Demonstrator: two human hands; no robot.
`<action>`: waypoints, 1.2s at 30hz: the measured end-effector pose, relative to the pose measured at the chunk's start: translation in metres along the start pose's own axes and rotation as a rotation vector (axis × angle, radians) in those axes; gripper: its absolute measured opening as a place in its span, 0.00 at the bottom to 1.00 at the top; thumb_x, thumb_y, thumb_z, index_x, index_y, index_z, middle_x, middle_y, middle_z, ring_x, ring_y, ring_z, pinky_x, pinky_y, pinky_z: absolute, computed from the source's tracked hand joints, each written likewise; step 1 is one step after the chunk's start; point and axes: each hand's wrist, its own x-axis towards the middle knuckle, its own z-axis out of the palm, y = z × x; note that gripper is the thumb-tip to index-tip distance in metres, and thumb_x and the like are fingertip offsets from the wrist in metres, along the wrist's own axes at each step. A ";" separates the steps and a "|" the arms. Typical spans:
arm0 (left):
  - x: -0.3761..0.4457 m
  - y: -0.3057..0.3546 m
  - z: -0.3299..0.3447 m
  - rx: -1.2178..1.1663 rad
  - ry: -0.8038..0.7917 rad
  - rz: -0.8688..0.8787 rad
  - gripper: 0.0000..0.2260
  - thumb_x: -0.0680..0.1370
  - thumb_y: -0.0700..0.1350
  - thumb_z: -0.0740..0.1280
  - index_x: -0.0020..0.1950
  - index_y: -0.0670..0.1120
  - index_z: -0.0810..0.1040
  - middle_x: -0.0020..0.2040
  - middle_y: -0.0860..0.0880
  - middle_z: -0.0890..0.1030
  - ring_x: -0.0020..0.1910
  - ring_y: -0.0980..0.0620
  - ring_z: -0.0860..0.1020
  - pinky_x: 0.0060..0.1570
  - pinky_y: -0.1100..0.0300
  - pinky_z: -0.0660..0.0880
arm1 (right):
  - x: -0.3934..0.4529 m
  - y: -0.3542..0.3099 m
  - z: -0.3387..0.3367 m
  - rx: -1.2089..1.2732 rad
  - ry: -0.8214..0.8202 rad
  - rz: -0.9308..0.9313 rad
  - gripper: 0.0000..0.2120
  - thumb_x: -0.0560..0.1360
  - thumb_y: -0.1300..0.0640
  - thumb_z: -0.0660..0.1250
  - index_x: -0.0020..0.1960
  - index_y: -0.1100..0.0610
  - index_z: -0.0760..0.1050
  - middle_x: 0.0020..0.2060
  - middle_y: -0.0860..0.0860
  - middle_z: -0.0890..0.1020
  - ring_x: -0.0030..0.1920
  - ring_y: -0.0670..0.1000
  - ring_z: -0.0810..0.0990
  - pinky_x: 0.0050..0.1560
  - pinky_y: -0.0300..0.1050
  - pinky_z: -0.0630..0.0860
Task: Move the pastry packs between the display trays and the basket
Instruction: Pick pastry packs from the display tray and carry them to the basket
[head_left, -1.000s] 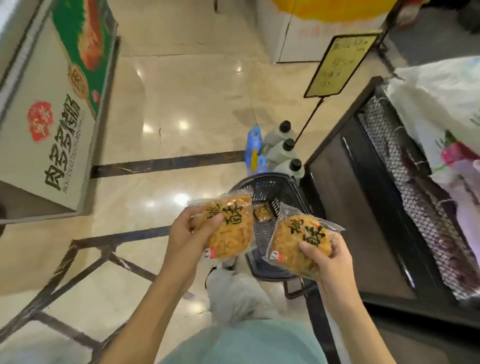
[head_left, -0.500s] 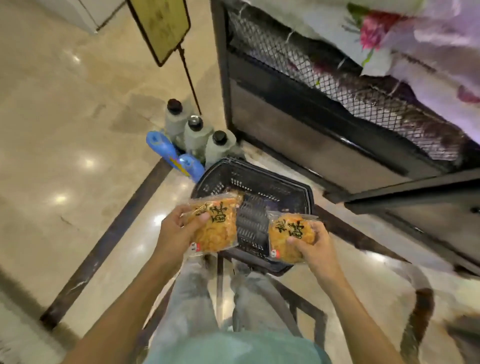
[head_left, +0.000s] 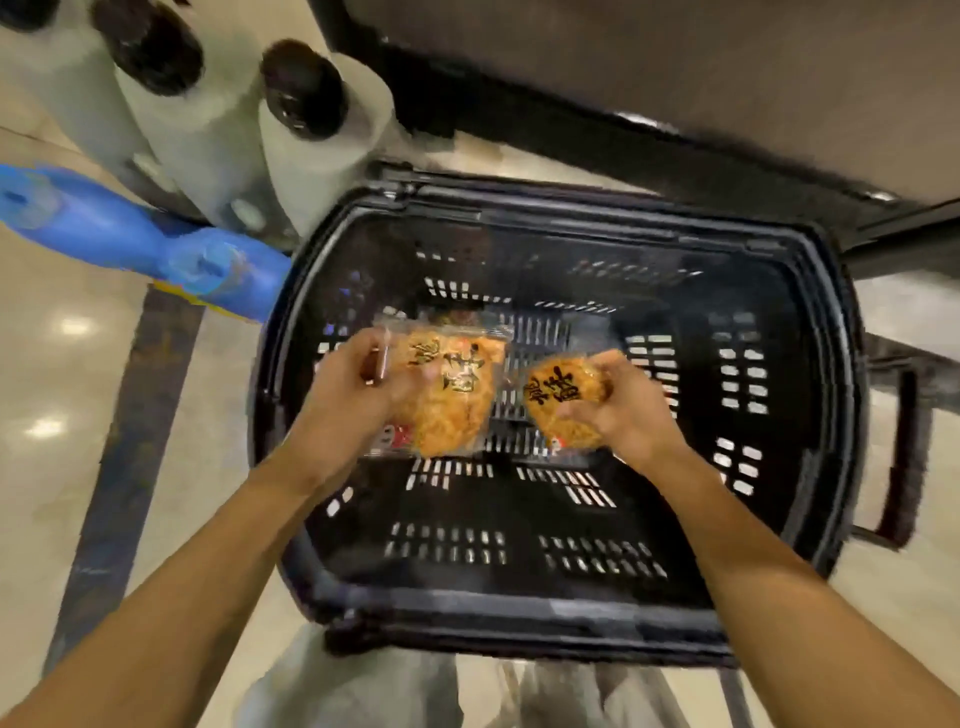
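Note:
A black slotted plastic basket (head_left: 561, 608) fills the middle of the view, seen from above. My left hand (head_left: 353, 389) grips a clear pack of orange pastry (head_left: 457, 400) with black characters, held low inside the basket. My right hand (head_left: 623, 410) holds a second, smaller-looking pastry pack (head_left: 563, 400) beside it, also down inside the basket. The two packs are a little apart. Whether they touch the basket floor I cannot tell. The display trays are out of view.
Three white bottles with black caps (head_left: 311, 124) stand on the floor beyond the basket's left corner, with blue bottles (head_left: 156, 244) lying beside them. A dark display stand base (head_left: 649, 104) runs along the top. My trouser legs (head_left: 374, 686) show below.
I have bent down toward the basket, which now fills the view. Both hands have gone down from above its rim into it, each still holding its pack.

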 end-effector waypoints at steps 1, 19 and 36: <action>0.012 -0.012 0.003 0.012 -0.018 0.013 0.14 0.72 0.42 0.76 0.55 0.43 0.81 0.48 0.45 0.86 0.47 0.49 0.84 0.44 0.54 0.82 | 0.024 0.008 0.010 -0.029 -0.021 -0.012 0.19 0.65 0.50 0.80 0.47 0.44 0.72 0.41 0.47 0.82 0.46 0.55 0.83 0.49 0.51 0.79; 0.112 -0.037 0.050 0.324 -0.257 0.020 0.15 0.69 0.44 0.76 0.55 0.48 0.82 0.48 0.49 0.87 0.48 0.51 0.86 0.45 0.55 0.84 | 0.197 0.029 0.041 -0.573 -0.037 -0.135 0.26 0.79 0.47 0.69 0.74 0.43 0.64 0.69 0.51 0.73 0.68 0.58 0.70 0.65 0.52 0.64; 0.132 -0.072 0.064 0.871 -0.626 -0.030 0.17 0.74 0.49 0.76 0.60 0.63 0.78 0.54 0.60 0.83 0.55 0.62 0.81 0.60 0.55 0.79 | 0.173 0.075 0.069 -0.508 0.046 -0.239 0.48 0.73 0.40 0.73 0.82 0.46 0.46 0.82 0.51 0.44 0.81 0.55 0.40 0.80 0.57 0.42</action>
